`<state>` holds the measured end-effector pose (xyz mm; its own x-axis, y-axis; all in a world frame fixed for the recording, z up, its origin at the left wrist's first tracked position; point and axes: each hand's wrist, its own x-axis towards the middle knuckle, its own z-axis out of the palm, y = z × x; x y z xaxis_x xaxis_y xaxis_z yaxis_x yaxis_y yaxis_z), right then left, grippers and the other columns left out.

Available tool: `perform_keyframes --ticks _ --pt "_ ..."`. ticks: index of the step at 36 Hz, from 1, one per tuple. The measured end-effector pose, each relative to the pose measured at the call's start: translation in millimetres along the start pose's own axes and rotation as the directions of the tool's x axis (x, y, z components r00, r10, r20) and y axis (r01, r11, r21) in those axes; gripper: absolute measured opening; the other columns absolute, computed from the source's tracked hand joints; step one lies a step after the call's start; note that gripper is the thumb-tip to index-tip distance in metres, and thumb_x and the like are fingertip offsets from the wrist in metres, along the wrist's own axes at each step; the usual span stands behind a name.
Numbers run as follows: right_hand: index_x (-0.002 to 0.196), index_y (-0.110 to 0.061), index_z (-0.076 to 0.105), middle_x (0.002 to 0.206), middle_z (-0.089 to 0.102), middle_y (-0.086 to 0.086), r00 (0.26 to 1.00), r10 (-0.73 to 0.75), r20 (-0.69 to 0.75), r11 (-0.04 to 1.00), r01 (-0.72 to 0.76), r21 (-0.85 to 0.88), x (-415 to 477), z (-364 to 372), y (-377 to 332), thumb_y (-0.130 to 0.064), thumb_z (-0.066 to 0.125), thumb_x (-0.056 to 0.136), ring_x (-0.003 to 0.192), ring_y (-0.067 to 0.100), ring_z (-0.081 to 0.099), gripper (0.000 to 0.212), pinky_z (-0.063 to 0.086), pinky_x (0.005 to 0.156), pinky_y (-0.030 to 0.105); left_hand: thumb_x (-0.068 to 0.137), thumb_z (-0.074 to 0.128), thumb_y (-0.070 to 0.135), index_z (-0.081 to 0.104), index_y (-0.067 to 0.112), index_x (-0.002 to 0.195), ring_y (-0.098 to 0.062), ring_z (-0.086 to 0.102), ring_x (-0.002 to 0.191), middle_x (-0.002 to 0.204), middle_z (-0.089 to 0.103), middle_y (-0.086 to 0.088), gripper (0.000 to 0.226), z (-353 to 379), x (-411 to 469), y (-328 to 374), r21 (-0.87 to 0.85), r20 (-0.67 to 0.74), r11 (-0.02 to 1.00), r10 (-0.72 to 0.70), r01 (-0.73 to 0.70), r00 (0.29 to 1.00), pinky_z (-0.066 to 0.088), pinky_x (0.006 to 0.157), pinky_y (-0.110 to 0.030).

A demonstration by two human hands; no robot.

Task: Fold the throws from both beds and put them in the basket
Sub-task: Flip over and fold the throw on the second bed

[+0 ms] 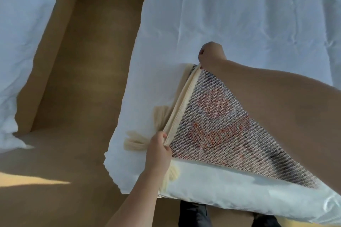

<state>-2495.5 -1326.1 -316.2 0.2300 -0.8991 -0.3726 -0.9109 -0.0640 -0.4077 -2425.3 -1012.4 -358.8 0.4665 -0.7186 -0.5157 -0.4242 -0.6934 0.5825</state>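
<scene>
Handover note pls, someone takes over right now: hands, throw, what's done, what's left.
Left hand: pinches the near end of the throw's cream edge.
Right hand: grips the far end of the same edge.
Throw: lies on the near bed, with the edge stretched between the hands and tassels hanging off the side.
Done: folding has at most begun; the edge looks doubled.
Left: finish the fold and put it in the basket, which is not in view. The other bed shows only white bedding here.

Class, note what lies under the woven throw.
The bed's white cover shows around the throw and runs beneath it; cream tassels poke out. Anything else beneath is hidden by the weave.
</scene>
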Motion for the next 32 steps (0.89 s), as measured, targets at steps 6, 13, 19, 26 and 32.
perform_keyframes --ticks 6,13,19,26,32 --pt "0.094 0.002 0.069 0.088 0.071 0.015 1.000 0.016 0.013 0.996 -0.014 -0.085 30.8 43.6 -0.9 0.002 0.053 0.087 0.084 0.026 0.070 0.018 0.059 0.077 0.037 0.088 0.054 0.001 0.052 0.015 0.123 -0.017 0.059 0.105 0.117 0.059 -0.001 0.038 8.5 19.2 -13.8 0.010 0.032 1.000 -0.021 0.021 0.999 0.052 0.088 -0.027" --pt "0.112 0.003 0.065 0.109 0.068 0.017 0.997 0.082 -0.008 0.992 -0.081 0.095 47.2 78.7 3.0 0.000 0.048 0.088 0.100 0.029 0.064 0.030 0.055 0.084 0.036 0.076 0.066 0.003 0.052 0.016 0.116 -0.023 0.058 0.104 0.124 0.048 -0.002 0.045 20.6 33.1 -23.9 0.237 -0.057 0.968 0.094 -0.078 0.994 0.054 0.078 -0.030" --pt "0.147 -0.010 0.029 0.136 0.049 0.011 0.969 -0.231 -0.083 0.943 0.244 0.225 -4.0 90.5 34.1 -0.029 0.042 0.098 0.121 0.026 0.049 0.054 0.043 0.099 0.035 0.073 0.056 0.018 0.043 0.014 0.137 -0.034 0.024 0.140 0.150 0.032 -0.015 0.065 47.7 47.1 7.5 0.520 -0.033 0.809 0.339 -0.273 0.940 0.009 0.116 -0.050" --pt "0.153 -0.010 0.002 0.161 -0.006 0.008 0.920 -0.377 0.104 0.821 0.384 -0.422 -25.7 85.2 146.6 -0.059 0.015 0.096 0.148 0.021 -0.009 0.077 -0.006 0.120 0.039 0.092 0.031 0.042 0.028 0.007 0.146 -0.029 0.010 0.145 0.156 0.019 -0.016 0.064 107.9 70.5 45.0 0.583 0.114 0.694 0.447 -0.424 0.887 0.007 0.116 -0.052" --pt "0.152 -0.009 -0.004 0.160 -0.011 0.008 0.975 -0.221 0.035 0.878 0.214 -0.428 -27.6 52.8 234.3 -0.062 0.010 0.094 0.147 0.021 -0.013 0.080 -0.007 0.119 0.038 0.094 0.023 0.048 0.018 0.004 0.148 -0.031 0.007 0.146 0.156 0.014 -0.018 0.070 155.1 62.5 75.5 0.626 0.152 0.641 0.458 -0.444 0.876 0.006 0.115 -0.055"
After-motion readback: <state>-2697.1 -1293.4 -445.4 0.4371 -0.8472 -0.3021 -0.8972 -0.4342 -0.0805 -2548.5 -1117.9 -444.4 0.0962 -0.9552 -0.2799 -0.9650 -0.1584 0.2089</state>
